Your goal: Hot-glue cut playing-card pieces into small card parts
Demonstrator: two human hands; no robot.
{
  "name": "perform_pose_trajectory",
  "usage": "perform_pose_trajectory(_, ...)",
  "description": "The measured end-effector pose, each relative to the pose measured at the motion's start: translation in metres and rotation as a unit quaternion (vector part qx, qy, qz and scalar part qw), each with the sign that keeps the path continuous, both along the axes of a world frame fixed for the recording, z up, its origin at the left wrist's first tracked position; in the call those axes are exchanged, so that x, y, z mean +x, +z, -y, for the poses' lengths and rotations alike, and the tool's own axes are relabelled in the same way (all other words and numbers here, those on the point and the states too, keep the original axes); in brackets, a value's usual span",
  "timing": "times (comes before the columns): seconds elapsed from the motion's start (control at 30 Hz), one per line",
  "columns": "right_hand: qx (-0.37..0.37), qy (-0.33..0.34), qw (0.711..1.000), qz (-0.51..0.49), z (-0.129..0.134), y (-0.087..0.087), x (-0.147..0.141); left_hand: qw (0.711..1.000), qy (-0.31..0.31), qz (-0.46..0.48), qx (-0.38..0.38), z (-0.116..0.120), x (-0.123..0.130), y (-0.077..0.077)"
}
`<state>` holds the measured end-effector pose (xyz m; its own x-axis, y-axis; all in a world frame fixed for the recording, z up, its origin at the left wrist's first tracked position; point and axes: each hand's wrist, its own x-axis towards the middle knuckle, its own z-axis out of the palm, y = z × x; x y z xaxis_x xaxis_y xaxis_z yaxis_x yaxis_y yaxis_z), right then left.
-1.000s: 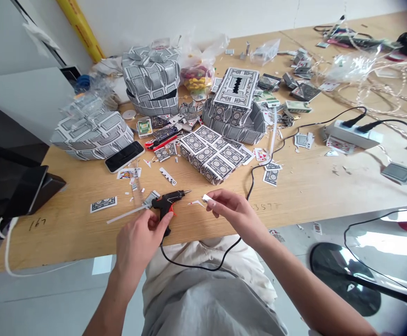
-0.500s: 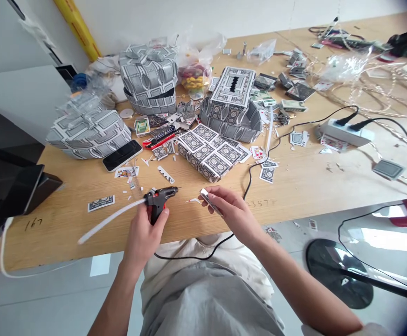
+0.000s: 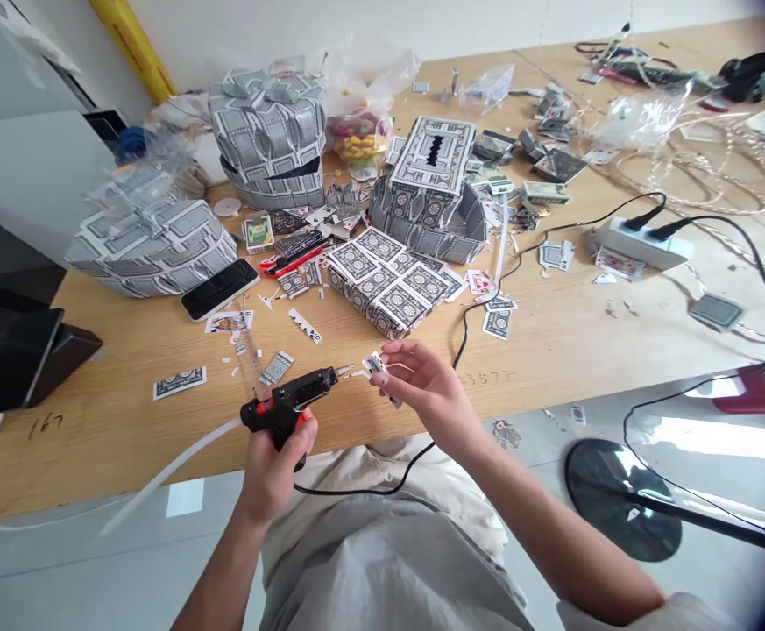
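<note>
My left hand [image 3: 277, 464] is closed round the handle of a black hot glue gun [image 3: 293, 399]. A long white glue stick [image 3: 172, 473] sticks out of the gun's back end. The nozzle points right, close to a small folded playing card [image 3: 377, 370]. That card is pinched between the thumb and fingers of my right hand [image 3: 421, 386]. Beyond the hands lies a flat box covered in patterned playing cards [image 3: 388, 285]. A grey card [image 3: 277, 368] rests on the table just behind the gun.
Card-covered baskets [image 3: 152, 245] and a lidded one [image 3: 270, 131] stand at the back left, by a phone [image 3: 219, 290]. A red utility knife [image 3: 293, 261] lies near the box. The black cord runs to a white power strip [image 3: 645, 244] on the right.
The glue gun has turned and come up, its nozzle now closer to the folded card. My right hand has tilted the card so its face shows more. The camera view has shifted slightly.
</note>
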<state>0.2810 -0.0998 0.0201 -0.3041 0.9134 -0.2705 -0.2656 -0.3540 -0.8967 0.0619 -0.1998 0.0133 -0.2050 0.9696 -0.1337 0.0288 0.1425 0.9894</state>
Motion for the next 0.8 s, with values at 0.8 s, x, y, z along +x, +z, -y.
perform_pose_trajectory(0.8,-0.067,0.027,0.995,-0.063,0.0070,0.0005,-0.0075,0.997,-0.012,-0.066,0.030,-0.0035,0.0102,-0.0022)
